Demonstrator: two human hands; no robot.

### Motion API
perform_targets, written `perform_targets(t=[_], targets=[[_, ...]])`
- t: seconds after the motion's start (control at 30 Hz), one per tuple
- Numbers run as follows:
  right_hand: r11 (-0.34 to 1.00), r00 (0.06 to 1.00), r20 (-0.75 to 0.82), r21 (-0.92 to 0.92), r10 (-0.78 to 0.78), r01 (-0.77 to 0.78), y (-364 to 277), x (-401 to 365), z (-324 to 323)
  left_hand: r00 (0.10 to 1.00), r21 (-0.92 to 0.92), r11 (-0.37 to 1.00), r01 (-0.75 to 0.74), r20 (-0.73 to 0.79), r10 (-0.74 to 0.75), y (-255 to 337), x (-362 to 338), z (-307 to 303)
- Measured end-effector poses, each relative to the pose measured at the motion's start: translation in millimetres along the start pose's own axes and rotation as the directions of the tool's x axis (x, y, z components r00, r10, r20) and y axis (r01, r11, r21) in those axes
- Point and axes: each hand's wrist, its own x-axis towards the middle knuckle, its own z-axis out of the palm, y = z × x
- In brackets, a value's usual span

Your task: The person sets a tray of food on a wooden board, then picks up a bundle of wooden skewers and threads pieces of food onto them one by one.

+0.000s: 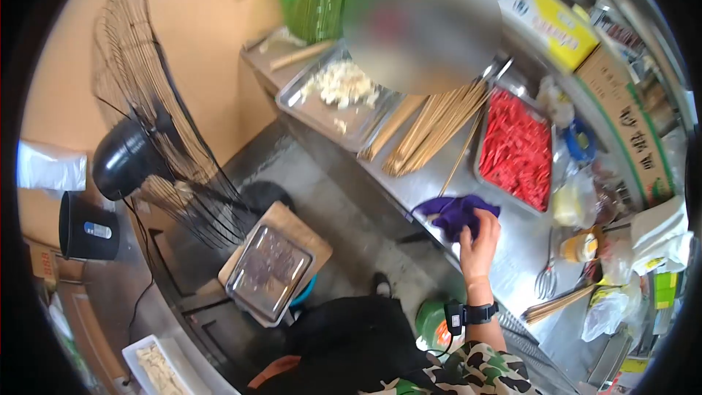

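while skewers [437,132] lie near, the right hand [480,240] clutches purple cloth [455,215] — bunched up.

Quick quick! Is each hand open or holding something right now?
Left hand: not in view, so I can't tell.
Right hand: curved over the purple cloth, touching it; can't tell if it's gripping.

One hand [480,238] in play, one purple cloth [455,211], one whisk [546,282], one fan [121,162], just one black bin [79,238]
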Motion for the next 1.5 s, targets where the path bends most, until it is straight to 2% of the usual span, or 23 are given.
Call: perform_targets(t=[0.07,0.13,0.17,0.23,0.27,0.33,0.37,0.4,0.47,0.57,0.67,0.7,0.77,0.83,1.0,1.13,1.17,1.23,1.3,1.33,1.4,1.47,1.5], targets=[[0.977,0.981,0.180,0.207,-0.079,0.041,3.7,-27.6,44.9,0.993,-0.015,0.996,0.093,-0.074,-0.094,-20.9,-5.3,-0.3],[0.871,0.811,0.584,0.417,-0.038,-0.260,14.7,-74.3,104.2,0.965,-0.015,0.979,0.205,-0.164,-0.205,-33.3,4.7,-6.2],[0.861,0.726,0.686,0.392,-0.038,-0.325,23.5,-104.8,140.9,0.943,-0.005,0.963,0.269,-0.202,-0.265,-38.6,5.4,-15.9],[0.984,0.639,0.769,0.111,0.002,-0.136,68.6,-205.3,216.4,0.879,-0.070,0.915,0.397,-0.257,-0.402,-12.9,19.0,-5.1],[0.999,0.593,0.804,-0.027,0.032,-0.017,86.4,-253.4,251.5,0.846,-0.094,0.890,0.446,-0.280,-0.454,-3.0,30.0,-15.2],[0.954,0.228,0.931,-0.299,0.285,0.030,101.2,-369.9,267.3,0.854,0.004,0.909,0.417,-0.344,-0.391,-34.7,47.5,-50.9],[0.927,-0.013,0.927,-0.374,0.374,0.027,107.9,-439.0,272.0,0.860,0.044,0.918,0.393,-0.370,-0.351,-50.2,55.8,-62.9],[0.963,-0.198,0.944,-0.241,0.262,0.123,119.7,-502.9,271.7,0.874,0.158,0.915,0.370,-0.393,-0.286,-60.3,63.2,-71.0],[0.964,-0.471,0.841,-0.242,0.265,0.109,85.7,-517.2,270.3,0.898,0.374,0.872,0.315,-0.416,-0.145,-80.1,75.0,-84.6],[0.984,-0.157,0.986,-0.024,0.053,0.178,77.3,-549.3,295.9,0.950,0.659,0.705,0.263,-0.305,-0.070,-108.3,93.4,-93.8],[0.900,0.083,0.964,0.202,-0.253,0.387,93.9,-570.4,335.6,0.953,0.869,0.425,0.253,-0.300,0.047,-101.1,116.9,-78.7],[0.860,-0.131,0.978,0.205,-0.162,0.467,97.3,-581.7,347.9,0.944,0.878,0.400,0.263,-0.320,0.081,-103.6,122.4,-80.1],[0.748,-0.433,0.901,0.300,-0.018,0.593,112.9,-605.0,361.8,0.919,0.889,0.357,0.287,-0.361,0.161,-113.9,132.8,-81.7],[0.723,-0.531,0.840,0.300,0.109,0.623,127.1,-615.4,374.5,0.896,0.895,0.320,0.311,-0.388,0.217,-121.7,142.4,-81.4],[0.860,-0.472,0.838,0.004,0.276,0.510,155.4,-623.6,363.6,0.845,0.883,0.320,0.342,-0.438,0.307,-127.4,148.3,-76.7],[0.866,-0.382,0.829,-0.219,0.409,0.450,171.1,-611.2,350.5,0.826,0.874,0.348,0.340,-0.454,0.334,-135.9,153.1,-78.2],[0.845,-0.279,0.826,-0.370,0.489,0.386,195.4,-641.2,348.2,0.825,0.875,0.349,0.335,-0.451,0.340,-139.1,150.7,-80.9],[0.781,-0.183,0.796,-0.473,0.578,0.409,208.9,-646.3,339.8,0.828,0.877,0.341,0.337,-0.449,0.336,-139.1,149.2,-78.7],[0.794,-0.308,0.801,-0.308,0.513,0.524,194.6,-540.0,327.9,0.829,0.886,0.314,0.342,-0.442,0.343,-140.4,147.3,-75.0],[0.834,-0.424,0.792,-0.183,0.439,0.521,190.0,-512.3,325.1,0.826,0.884,0.311,0.348,-0.446,0.344,-144.0,144.2,-76.7],[0.701,0.054,0.947,-0.272,0.317,0.659,177.1,-518.5,326.8,0.811,0.877,0.316,0.363,-0.464,0.357,-153.0,142.3,-77.8],[0.932,-0.195,0.941,-0.215,0.278,0.293,132.0,-479.3,360.8,0.798,0.866,0.318,0.385,-0.486,0.357,-155.8,142.6,-73.4],[0.923,0.062,0.985,0.131,-0.164,0.363,125.9,-505.2,371.1,0.789,0.860,0.321,0.397,-0.498,0.360,-157.0,144.3,-70.0]])
